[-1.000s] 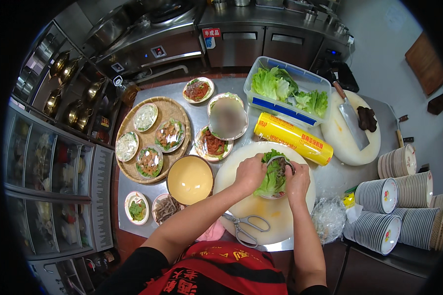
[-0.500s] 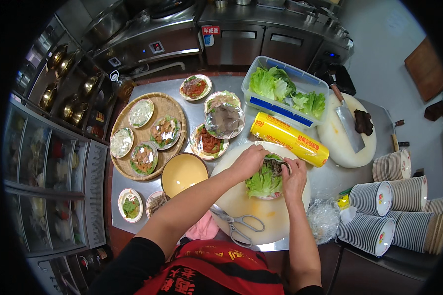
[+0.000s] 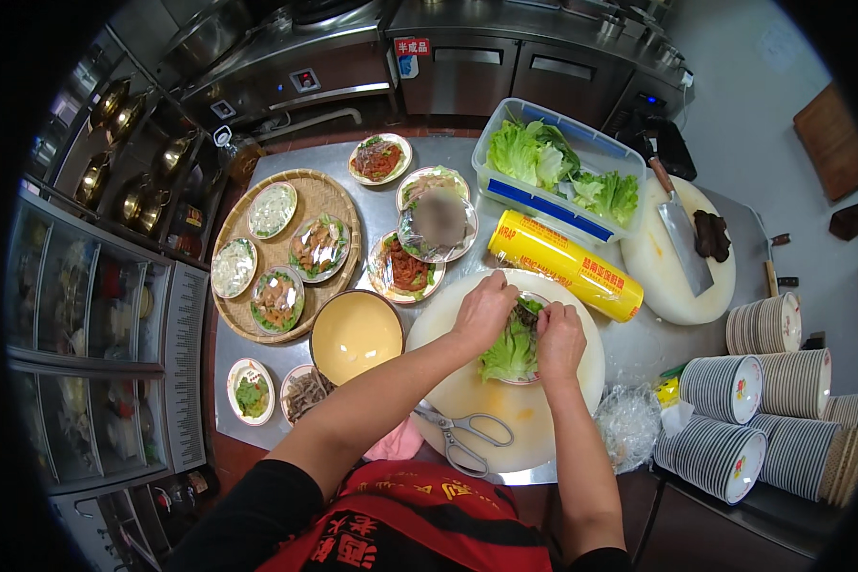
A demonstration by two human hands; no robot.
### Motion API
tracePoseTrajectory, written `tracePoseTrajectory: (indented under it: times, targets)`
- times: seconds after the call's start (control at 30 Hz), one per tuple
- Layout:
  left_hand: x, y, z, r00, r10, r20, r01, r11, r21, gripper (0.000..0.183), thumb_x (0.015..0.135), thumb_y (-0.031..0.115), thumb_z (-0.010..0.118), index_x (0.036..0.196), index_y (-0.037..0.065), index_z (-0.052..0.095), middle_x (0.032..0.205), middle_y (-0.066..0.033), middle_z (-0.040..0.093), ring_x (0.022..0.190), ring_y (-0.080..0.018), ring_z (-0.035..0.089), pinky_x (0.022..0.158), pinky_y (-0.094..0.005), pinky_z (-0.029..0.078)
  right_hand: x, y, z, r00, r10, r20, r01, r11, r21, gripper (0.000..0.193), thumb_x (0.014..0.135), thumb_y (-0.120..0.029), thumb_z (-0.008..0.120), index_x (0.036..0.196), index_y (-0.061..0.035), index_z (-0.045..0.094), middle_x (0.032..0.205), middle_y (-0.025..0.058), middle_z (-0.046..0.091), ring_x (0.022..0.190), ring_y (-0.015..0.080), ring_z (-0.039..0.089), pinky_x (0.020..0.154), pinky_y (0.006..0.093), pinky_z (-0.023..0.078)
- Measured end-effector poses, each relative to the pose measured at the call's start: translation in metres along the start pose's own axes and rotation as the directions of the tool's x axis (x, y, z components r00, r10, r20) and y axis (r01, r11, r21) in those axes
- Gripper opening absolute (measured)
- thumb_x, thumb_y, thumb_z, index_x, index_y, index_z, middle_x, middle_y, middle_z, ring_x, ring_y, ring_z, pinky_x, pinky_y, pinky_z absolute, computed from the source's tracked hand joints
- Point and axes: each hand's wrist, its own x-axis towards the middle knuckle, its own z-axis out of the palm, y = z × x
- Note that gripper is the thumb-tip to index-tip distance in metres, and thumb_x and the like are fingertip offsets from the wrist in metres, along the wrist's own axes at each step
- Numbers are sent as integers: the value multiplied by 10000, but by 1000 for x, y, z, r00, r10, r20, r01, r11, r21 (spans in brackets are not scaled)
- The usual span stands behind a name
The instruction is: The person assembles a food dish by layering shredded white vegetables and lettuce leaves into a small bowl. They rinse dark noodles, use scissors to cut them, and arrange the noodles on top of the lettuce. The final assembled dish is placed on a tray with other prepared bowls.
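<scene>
A plate point(image 3: 522, 382) lined with green lettuce point(image 3: 507, 356) rests on the white round cutting board point(image 3: 463, 401). Dark, thin food slices point(image 3: 523, 316) lie on the far part of the lettuce. My left hand point(image 3: 484, 309) bends over the plate's far left side, its fingers pinched together. Close by at the right, my right hand point(image 3: 561, 336) is closed with its fingertips at the dark slices. What sits between the left fingertips is hidden. Grey-handled scissors point(image 3: 464, 436) lie on the board's near edge.
A yellow wrap box point(image 3: 564, 265) and a lettuce bin point(image 3: 553, 195) stand beyond the board. Filled plates sit on a woven tray point(image 3: 343, 205), beside a yellow bowl point(image 3: 357, 338). A cleaver point(image 3: 684, 250) rests on another board at right, near several plate stacks point(image 3: 708, 458).
Both hands have drawn closer together over the far side of the plate. The right hand has shifted slightly left, and the dark slices show farther left on the lettuce.
</scene>
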Motion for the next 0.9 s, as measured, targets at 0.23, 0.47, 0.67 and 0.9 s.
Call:
tracePoseTrajectory:
  times: [0.23, 0.47, 0.67, 0.9]
  targets:
    - [1, -1, -11, 999, -40, 10, 42, 984, -171, 131, 812, 121, 649, 928, 60, 654, 848, -136, 588, 778, -317, 601, 688, -407, 481, 4, -4, -12, 994, 65, 88, -65, 998, 0, 131, 834, -156, 624, 913, -59, 586, 812, 137, 609, 735, 326, 623, 647, 442, 498]
    - [-56, -42, -106, 971, -217, -99, 180, 938, -295, 160, 836, 118, 637, 969, 29, 648, 890, -126, 611, 773, -255, 610, 709, -353, 485, -4, -6, -57, 999, 40, -30, -32, 974, 226, 141, 816, -100, 652, 950, -56, 651, 825, 146, 635, 699, 286, 636, 630, 379, 506]
    - [-217, -95, -213, 767, -575, -284, 572, 814, -102, 130, 818, 93, 642, 921, 14, 652, 871, -143, 626, 766, -263, 621, 689, -362, 493, -67, -120, -60, 927, -169, 336, -60, 814, 577, 143, 835, -56, 627, 974, -33, 650, 843, 152, 660, 678, 255, 650, 621, 344, 512]
    - [-337, -102, -191, 707, -685, -176, 684, 725, -77, 114, 777, 81, 675, 876, 31, 647, 848, -138, 583, 747, -293, 613, 656, -377, 490, -148, -240, 26, 573, -754, 321, 504, 633, 588, 167, 778, -39, 550, 942, -47, 576, 856, 183, 592, 738, 331, 638, 645, 405, 529]
